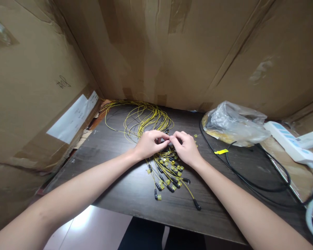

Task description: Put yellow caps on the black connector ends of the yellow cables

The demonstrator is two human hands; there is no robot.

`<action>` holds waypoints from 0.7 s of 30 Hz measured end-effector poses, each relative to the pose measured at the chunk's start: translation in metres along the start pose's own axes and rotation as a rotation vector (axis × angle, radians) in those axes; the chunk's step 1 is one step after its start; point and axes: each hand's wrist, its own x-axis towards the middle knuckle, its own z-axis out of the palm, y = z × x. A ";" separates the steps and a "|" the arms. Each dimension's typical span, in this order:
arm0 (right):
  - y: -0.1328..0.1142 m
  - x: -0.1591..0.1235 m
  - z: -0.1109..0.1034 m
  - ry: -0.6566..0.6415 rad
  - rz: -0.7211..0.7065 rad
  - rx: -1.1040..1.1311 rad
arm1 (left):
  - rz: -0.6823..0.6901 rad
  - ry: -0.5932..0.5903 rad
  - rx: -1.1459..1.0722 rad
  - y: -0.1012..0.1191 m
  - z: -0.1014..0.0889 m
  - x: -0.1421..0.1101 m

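Note:
A bundle of thin yellow wires [143, 118] lies coiled on a dark wooden table [135, 194]. Their ends, with black connectors and small yellow tags [169, 177], fan out toward me. My left hand [150, 144] and my right hand [186, 147] meet above the wire ends, fingers pinched together. Both hands grip one small black connector between their fingertips. Its details are hidden by my fingers.
Cardboard walls [172, 52] enclose the table on the left, back and right. A crumpled clear plastic bag [234, 125] lies at the right, with a black cable [253, 180] looping past it. A white power strip [289, 142] sits at the far right. A yellow label [221, 151] lies nearby.

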 end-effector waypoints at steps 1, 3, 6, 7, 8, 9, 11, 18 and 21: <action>0.000 0.000 0.000 -0.001 0.001 -0.013 | 0.001 0.001 0.005 0.000 0.000 0.000; -0.001 0.000 -0.001 0.014 0.005 -0.023 | -0.005 0.005 0.004 0.001 0.000 0.000; -0.002 -0.001 -0.002 0.039 0.008 0.007 | -0.030 0.007 -0.017 0.002 -0.001 0.000; -0.003 -0.001 -0.002 0.040 0.005 0.018 | -0.037 0.006 -0.022 0.003 -0.001 0.000; -0.003 -0.001 -0.003 0.037 0.002 0.024 | -0.041 0.006 -0.024 0.003 -0.001 0.000; -0.003 -0.001 -0.003 0.032 0.000 0.026 | -0.043 0.008 -0.024 0.003 -0.001 0.000; -0.002 -0.001 -0.002 0.018 -0.002 0.021 | -0.040 0.009 -0.019 0.003 -0.001 0.000; -0.001 -0.001 0.000 0.007 -0.003 0.009 | -0.027 0.021 -0.031 0.003 0.000 0.000; -0.003 -0.001 -0.001 0.026 -0.002 0.037 | -0.042 0.023 -0.043 0.003 0.000 0.000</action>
